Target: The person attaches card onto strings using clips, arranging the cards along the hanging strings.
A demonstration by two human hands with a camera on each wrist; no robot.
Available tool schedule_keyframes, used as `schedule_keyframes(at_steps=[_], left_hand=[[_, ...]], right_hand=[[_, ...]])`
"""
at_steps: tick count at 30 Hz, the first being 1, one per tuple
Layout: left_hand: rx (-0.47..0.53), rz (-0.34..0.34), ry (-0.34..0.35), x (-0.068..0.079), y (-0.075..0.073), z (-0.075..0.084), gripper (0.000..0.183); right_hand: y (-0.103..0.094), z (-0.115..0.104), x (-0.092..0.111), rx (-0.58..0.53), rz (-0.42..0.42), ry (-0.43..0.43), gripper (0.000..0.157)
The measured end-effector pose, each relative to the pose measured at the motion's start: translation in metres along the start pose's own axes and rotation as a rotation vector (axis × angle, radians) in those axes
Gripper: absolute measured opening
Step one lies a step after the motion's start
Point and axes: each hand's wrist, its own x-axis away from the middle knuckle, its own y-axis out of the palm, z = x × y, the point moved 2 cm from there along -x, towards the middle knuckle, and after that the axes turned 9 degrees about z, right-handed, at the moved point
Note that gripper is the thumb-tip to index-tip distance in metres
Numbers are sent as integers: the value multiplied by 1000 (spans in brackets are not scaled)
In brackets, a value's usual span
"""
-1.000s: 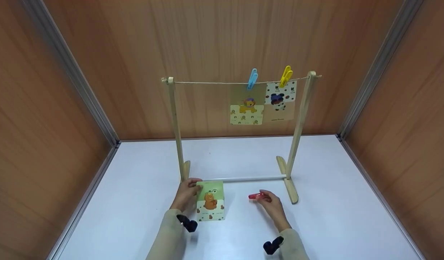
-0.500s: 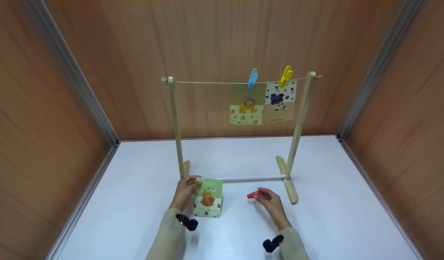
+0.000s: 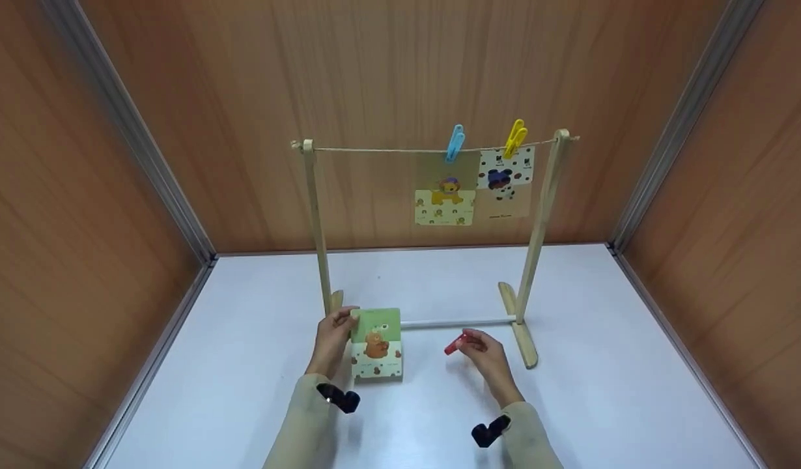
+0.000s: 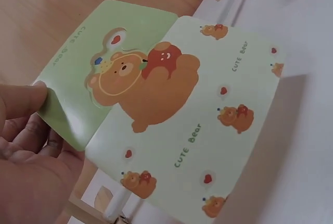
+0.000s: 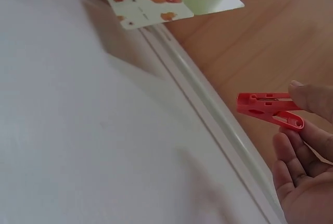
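A green and white card (image 3: 377,344) with a bear printed on it is pinched along its upper left edge by my left hand (image 3: 331,340). In the left wrist view the thumb lies on the front of the bear card (image 4: 151,94), with the other fingers behind. My right hand (image 3: 490,355) pinches a red clothespin (image 3: 455,344) between thumb and fingers, to the right of the card. Up close in the right wrist view, the red clothespin (image 5: 268,109) has its tip pointing left, toward the card and apart from it.
A wooden stand carries a string (image 3: 374,150) between two posts. A blue clothespin (image 3: 455,143) holds a lion card (image 3: 445,202) on it, and a yellow clothespin (image 3: 516,139) a panda-like card (image 3: 505,189). A white rod (image 3: 459,323) joins the feet. Wooden walls enclose the white table (image 3: 413,430).
My left hand has raised the bear card a little. The right hand has risen slightly too, and the red clothespin has tilted, its tip now lower left.
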Motion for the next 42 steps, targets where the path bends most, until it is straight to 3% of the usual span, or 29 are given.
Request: schedule_keyframes(at_steps=[5, 10, 17, 29, 42], left_hand=[[28, 22, -10, 0, 0, 6, 30], [51, 60, -12, -1, 0, 14, 30], [94, 96, 39, -2, 2, 28, 27], [163, 127, 85, -6, 3, 57, 24], [222, 144, 165, -6, 7, 87, 24]], right_hand=[[4, 13, -17, -16, 2, 13, 47], [7, 10, -24, -10, 4, -12, 50], [9, -6, -28, -26, -30, -47, 45], [12, -37, -34, -36, -9, -67, 48], [22, -83, -41, -13, -38, -176, 45]])
